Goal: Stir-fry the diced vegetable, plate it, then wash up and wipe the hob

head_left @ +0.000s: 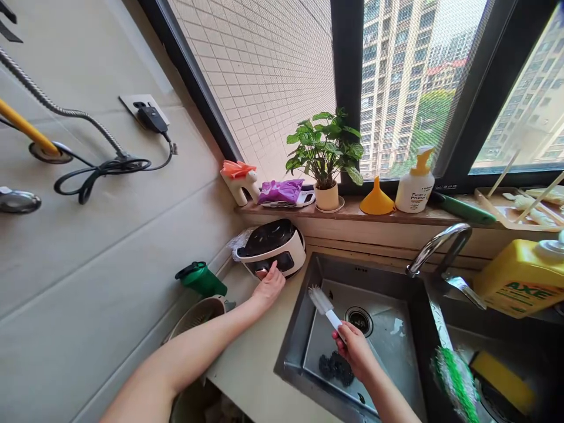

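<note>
My right hand is closed round the white handle of a bottle brush, whose clear bristles point up and left over the left sink basin. My left hand reaches to the front of a cream-and-black countertop appliance. Its fingertips touch the dark front panel, with thumb and forefinger apart. Under the right hand, a dark scrubber lies on the basin floor beside the drain.
A chrome faucet stands between the basins. The right basin holds a green-and-white brush and yellow sponge. A yellow detergent bottle stands behind. On the sill are a potted plant, funnel and pump bottle.
</note>
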Demonstrator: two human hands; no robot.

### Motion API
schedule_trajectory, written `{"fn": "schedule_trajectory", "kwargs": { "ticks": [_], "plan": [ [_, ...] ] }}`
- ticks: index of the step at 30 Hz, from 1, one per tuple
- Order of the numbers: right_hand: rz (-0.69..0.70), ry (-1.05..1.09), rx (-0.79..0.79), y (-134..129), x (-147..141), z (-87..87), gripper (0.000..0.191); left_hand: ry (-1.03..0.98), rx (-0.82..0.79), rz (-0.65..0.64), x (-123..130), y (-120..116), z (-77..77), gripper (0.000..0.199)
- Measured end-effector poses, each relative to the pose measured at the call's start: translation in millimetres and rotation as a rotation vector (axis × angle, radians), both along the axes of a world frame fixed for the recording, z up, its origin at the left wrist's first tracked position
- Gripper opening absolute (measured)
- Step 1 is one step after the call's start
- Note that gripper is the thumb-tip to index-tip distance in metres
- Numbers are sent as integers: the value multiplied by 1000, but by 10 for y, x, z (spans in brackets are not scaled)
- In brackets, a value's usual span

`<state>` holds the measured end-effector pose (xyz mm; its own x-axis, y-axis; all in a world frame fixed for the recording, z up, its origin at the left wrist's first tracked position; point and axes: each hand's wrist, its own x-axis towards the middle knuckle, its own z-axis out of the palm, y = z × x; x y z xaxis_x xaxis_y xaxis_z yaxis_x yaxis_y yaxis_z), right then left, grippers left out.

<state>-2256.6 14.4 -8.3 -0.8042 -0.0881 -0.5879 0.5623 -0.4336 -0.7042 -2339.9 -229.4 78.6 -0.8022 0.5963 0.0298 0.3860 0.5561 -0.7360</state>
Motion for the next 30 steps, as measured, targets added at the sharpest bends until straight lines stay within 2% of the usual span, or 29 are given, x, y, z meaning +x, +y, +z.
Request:
{"fn": "schedule_trajectory", "kwargs": {
  "ticks": [5,11,15,19,23,26,28,30],
  "plan": [
    [-60,-59,2,128,58,-123,17,11,-35,-63,50,-31,31,36],
    [-75,-74,-4,144,87,-122,17,37,-54,-124,80,-49,60,35],
    [-48,-34,149,184,96,-48,19,3,0,-190,102,-91,44,35],
    [-76,28,282,424,26,17,22,-53,95,-240,84,-168,-8,34],
    [-137,55,350,700,-2,45,32,-50,168,-221,67,-236,-25,32],
    [-146,23,335,763,55,-35,42,0,191,-184,80,-325,17,30],
    [-120,-11,294,739,118,-137,47,81,285,-133,117,-399,43,30],
    [-88,-33,262,692,183,-242,49,211,474,-30,179,-446,35,34]
  ]
}}
